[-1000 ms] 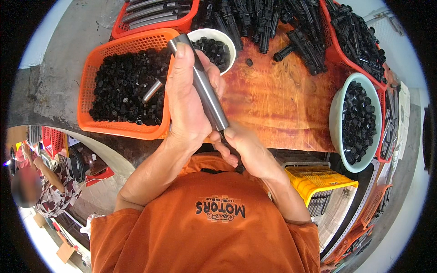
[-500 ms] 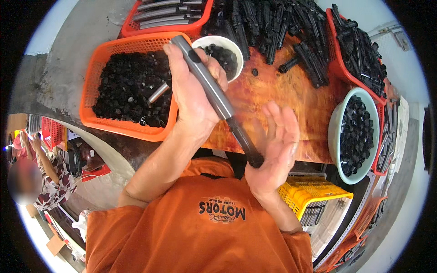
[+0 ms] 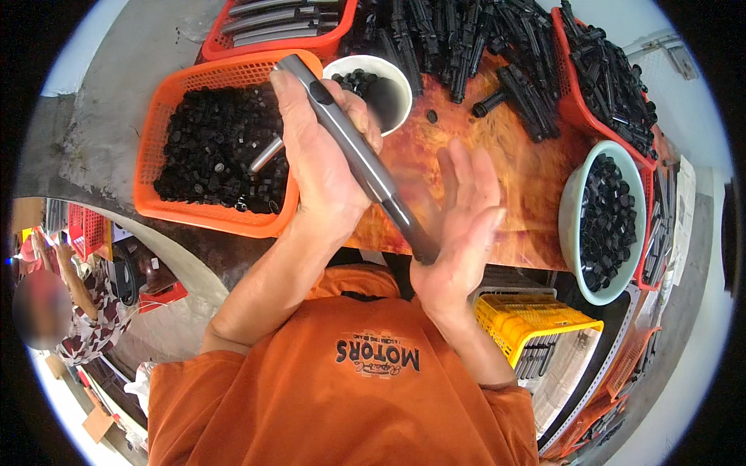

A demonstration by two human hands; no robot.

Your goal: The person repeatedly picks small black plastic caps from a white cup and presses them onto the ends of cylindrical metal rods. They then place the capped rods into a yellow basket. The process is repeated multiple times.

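My left hand [image 3: 322,159] is wrapped round a grey metal tube [image 3: 350,140] that slants down to the right. Near its upper end the tube has a black oval spot. From its lower end sticks out a black rod-like part [image 3: 406,225]. The end of that part meets the palm of my right hand [image 3: 458,225], whose fingers are stretched out and apart. Just left of my left hand, an orange basket [image 3: 221,222] holds many small black pieces and a short shiny metal tube [image 3: 266,154]. Behind the hand, a white bowl [image 3: 404,89] holds small black pieces.
Black slotted parts [image 3: 458,39] lie piled at the back of the table [image 3: 513,194]. Red baskets stand at the back left [image 3: 210,43] and right [image 3: 571,101]. A light green bowl [image 3: 571,225] of black caps is at the right, above a yellow crate [image 3: 505,326]. Another person [image 3: 85,311] works far left.
My right palm has moved up along the tube's line, and less of the black part shows beyond the tube. My left hand keeps its grip. The whole view has shifted slightly.
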